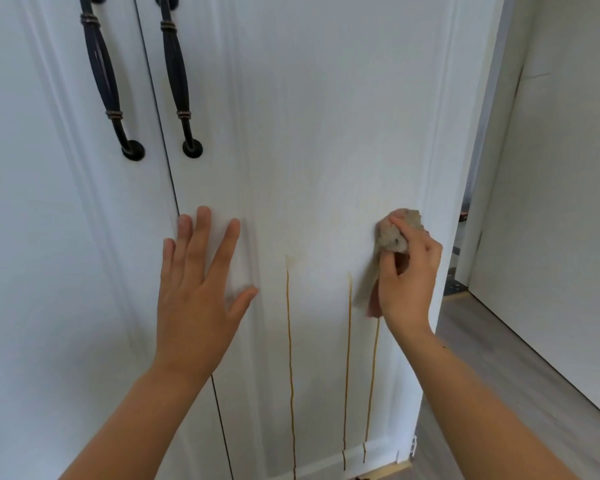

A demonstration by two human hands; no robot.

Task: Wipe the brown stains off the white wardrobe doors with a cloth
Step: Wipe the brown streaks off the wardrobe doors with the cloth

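Observation:
The right white wardrobe door (326,116) fills the middle of the view, the left door (32,202) beside it. Three thin brown drip stains run down the right door: one (289,341) in the middle, a second (347,358) to its right, a third (373,375) under my right hand. My right hand (409,282) presses a bunched beige cloth (394,233) against the door near its right moulding. My left hand (198,289) lies flat on the right door with fingers spread, holding nothing.
Two dark metal handles (101,74) (179,77) hang on either side of the gap between the doors. Grey wood floor (499,375) lies to the right, with a white wall (561,168) beyond and a narrow opening behind the wardrobe's edge.

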